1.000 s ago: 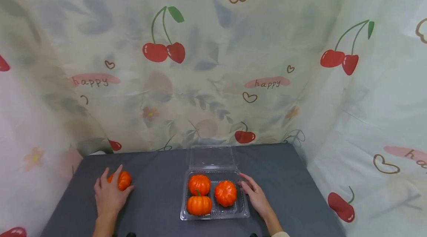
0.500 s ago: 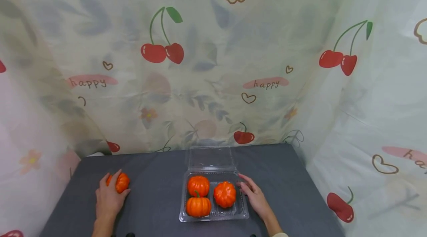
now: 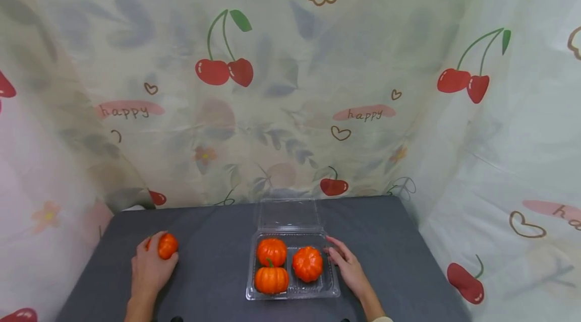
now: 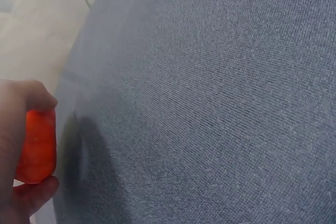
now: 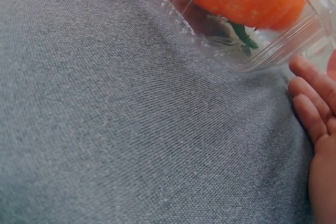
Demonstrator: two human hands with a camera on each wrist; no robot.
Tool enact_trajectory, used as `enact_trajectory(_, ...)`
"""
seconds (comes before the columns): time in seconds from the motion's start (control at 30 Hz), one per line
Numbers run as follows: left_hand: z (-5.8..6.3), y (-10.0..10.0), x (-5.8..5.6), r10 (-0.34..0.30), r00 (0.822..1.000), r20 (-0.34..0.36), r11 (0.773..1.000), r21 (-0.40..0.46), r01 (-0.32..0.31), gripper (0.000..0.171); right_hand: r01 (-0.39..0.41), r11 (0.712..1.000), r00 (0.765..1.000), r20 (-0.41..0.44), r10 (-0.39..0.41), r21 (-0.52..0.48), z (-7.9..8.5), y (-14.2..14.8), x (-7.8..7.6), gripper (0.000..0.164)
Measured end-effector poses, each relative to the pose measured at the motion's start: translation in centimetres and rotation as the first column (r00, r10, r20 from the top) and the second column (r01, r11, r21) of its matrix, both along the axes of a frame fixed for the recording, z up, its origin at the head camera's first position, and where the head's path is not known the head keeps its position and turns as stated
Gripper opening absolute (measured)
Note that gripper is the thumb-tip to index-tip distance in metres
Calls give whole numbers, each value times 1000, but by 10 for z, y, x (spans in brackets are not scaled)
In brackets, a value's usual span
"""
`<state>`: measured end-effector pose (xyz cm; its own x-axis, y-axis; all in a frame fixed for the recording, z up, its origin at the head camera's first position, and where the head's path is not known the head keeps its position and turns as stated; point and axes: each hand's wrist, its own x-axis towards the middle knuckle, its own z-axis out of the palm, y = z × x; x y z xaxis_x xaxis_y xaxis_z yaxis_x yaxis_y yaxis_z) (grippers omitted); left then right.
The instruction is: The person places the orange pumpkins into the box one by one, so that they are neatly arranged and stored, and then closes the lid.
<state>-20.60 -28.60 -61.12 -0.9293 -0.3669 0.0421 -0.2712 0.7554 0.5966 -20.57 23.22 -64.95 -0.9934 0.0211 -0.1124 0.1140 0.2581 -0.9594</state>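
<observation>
left hand (image 3: 149,270) just tightened up, I see it gripping the loose pumpkin (image 3: 168,246), well left of the clear box (image 3: 313,290) | right hand (image 3: 348,268): fingers relaxed, by the box's right edge | three more pumpkins (image 3: 308,264) inside the box | imo grasp's basically sorted

Smooth, glossy pumpkins (image 3: 307,264), ribbed & catching the light, share a clear plastic box (image 3: 332,281) w/ shiny, ridged rim (image 3: 292,296) & thin, see-thru lid (image 3: 289,212); a lone pumpkin (image 3: 168,246) at far L shows a similarly slick finish. Beneath, matt gray cloth (image 5: 131,129), its weave slightly rough in wrist-cam close-ups. Bkgd: a printed curtain (image 3: 281,135), smooth w/ faint sheen & soft creases, whether fabric or plastic sheet can't be told.
</observation>
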Motion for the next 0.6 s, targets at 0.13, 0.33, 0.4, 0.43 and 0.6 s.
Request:
enact_trajectory(0.13,5,4,-1,1,1000,-22,1000,4,-1,61,4,1000,1000,2,-4,-14,0,0,0,41)
enact_trajectory(0.33,9,10,0,21,998,-65,1000,4,-21,57,25,999,1000,6,-25,-31,2,-2,3,39)
enact_trajectory(0.4,11,11,-1,31,995,-91,1000,-3,-31,56,35,999,999,15,-34,-29,4,-4,4,38)
enact_trajectory(0.43,12,12,-1,32,994,-106,999,-4,-33,55,33,999,999,12,-33,-30,5,-4,4,38)
enact_trajectory(0.6,25,18,-4,17,990,-137,1000,3,-17,57,17,999,1000,9,-17,-35,7,-3,1,38)
